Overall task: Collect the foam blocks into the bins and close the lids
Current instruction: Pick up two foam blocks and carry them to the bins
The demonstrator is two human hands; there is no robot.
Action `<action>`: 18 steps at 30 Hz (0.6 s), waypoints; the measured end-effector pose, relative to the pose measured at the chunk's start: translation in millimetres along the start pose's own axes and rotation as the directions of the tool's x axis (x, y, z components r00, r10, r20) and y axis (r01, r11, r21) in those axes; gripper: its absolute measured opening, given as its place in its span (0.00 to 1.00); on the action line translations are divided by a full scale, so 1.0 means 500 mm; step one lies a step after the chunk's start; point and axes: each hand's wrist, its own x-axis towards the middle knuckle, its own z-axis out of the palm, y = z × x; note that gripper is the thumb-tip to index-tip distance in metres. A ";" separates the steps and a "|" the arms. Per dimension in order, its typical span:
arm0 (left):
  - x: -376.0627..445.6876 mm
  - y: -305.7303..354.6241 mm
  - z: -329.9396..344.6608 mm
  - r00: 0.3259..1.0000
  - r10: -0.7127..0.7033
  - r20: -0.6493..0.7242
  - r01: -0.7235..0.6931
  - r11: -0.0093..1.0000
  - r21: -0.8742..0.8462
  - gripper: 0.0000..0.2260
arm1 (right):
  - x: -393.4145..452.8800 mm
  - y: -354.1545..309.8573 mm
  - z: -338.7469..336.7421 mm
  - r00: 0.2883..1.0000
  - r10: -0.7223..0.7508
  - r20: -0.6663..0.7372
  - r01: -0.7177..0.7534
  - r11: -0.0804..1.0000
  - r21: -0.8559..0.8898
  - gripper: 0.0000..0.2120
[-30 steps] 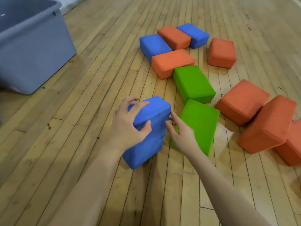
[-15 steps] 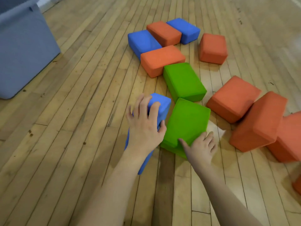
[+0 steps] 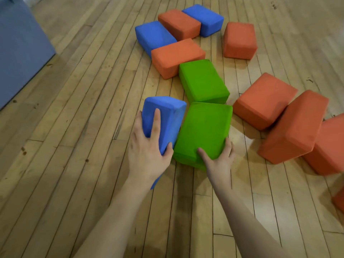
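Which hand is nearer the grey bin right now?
Left. The left hand grips the blue block, on the grey bin side; the right hand is farther away.

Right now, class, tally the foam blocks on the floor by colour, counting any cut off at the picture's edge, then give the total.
Orange blocks: 7, counting a corner at the right edge
Blue blocks: 3
Green blocks: 2
Total: 12
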 end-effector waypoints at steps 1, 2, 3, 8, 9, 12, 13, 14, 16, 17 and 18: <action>0.000 0.001 -0.001 1.000 0.002 0.006 -0.002 1.000 -0.002 0.40 | -0.002 -0.008 -0.004 1.000 -0.011 -0.009 0.012 0.999 0.032 0.43; 0.002 0.004 -0.003 1.000 -0.002 0.010 0.002 1.000 -0.014 0.41 | -0.005 -0.018 -0.008 0.999 -0.045 -0.029 0.046 0.998 0.034 0.41; 0.004 0.006 -0.007 1.000 -0.014 0.013 0.015 0.999 -0.036 0.41 | -0.009 -0.030 -0.011 0.992 -0.115 -0.055 0.115 0.993 0.002 0.38; 0.004 -0.031 -0.054 0.982 -0.173 -0.069 0.163 0.977 -0.134 0.37 | -0.036 -0.105 0.035 0.821 -0.567 0.069 0.562 0.780 -0.274 0.27; 0.005 -0.053 -0.072 0.970 -0.218 -0.107 0.202 0.969 -0.139 0.36 | -0.037 -0.128 0.055 0.791 -0.604 0.099 0.605 0.747 -0.275 0.27; 0.014 -0.128 -0.147 0.914 -0.355 -0.194 0.338 0.934 -0.117 0.36 | -0.041 -0.212 0.125 0.691 -0.705 0.157 0.719 0.649 -0.247 0.24; 0.019 -0.153 -0.176 0.893 -0.389 -0.227 0.376 0.921 -0.102 0.36 | -0.048 -0.247 0.152 0.659 -0.732 0.173 0.750 0.624 -0.219 0.24; 0.024 -0.177 -0.205 0.871 -0.413 -0.268 0.404 0.910 -0.090 0.35 | -0.059 -0.286 0.179 0.630 -0.754 0.187 0.776 0.603 -0.186 0.23; 0.034 -0.224 -0.267 0.822 -0.443 -0.358 0.445 0.892 -0.081 0.33 | -0.089 -0.366 0.233 0.568 -0.799 0.195 0.823 0.554 -0.125 0.23; 0.036 -0.248 -0.297 0.793 -0.458 -0.401 0.468 0.880 -0.078 0.32 | -0.109 -0.406 0.261 0.538 -0.820 0.194 0.843 0.529 -0.097 0.23; 0.034 -0.271 -0.327 0.762 -0.474 -0.441 0.495 0.866 -0.074 0.31 | -0.130 -0.445 0.287 0.509 -0.839 0.193 0.860 0.505 -0.071 0.23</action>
